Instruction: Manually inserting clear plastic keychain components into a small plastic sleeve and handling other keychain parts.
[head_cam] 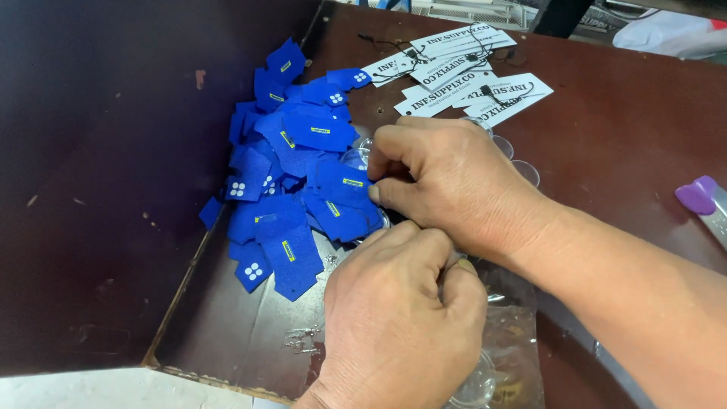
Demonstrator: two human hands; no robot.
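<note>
Blue felt patches point(303, 189), small cut shapes with yellow woven labels or white dots, lie heaped left of centre frame on the dark reddish-brown tabletop point(621, 129), against a dark upright board point(98, 189) filling the left of the frame.

Nearest, lower centre: left hand point(394, 318), knuckles up, fingers curled into a closed fist. Grip narrow; what it pinches is hidden under the fingers, cannot tell. Below and right of it, a clear plastic bag point(515, 356) lies flat on the tabletop, with round clear plastic pieces point(477, 386) at the bottom edge. Left of the wrist, small metal safety pins point(303, 341) lie loose on the tabletop.

Centre frame: right hand point(447, 189), forearm entering from the lower right. Fingers bent, fingertips point(376, 193) touching the right edge of the blue heap; grip narrow, pinched at a patch edge, though whether a patch is actually held cannot be told. More clear round pieces point(526, 170) show just beyond the knuckles.

Far right edge: a purple plastic cap on a pale tube point(700, 197), well apart from the hands.

Farthest, upper centre: white card hang tags point(462, 72) with black print and black strings, fanned in a loose pile beyond the blue heap. Above them, at the top edge, a white wire basket point(469, 11), partly cut off.
</note>
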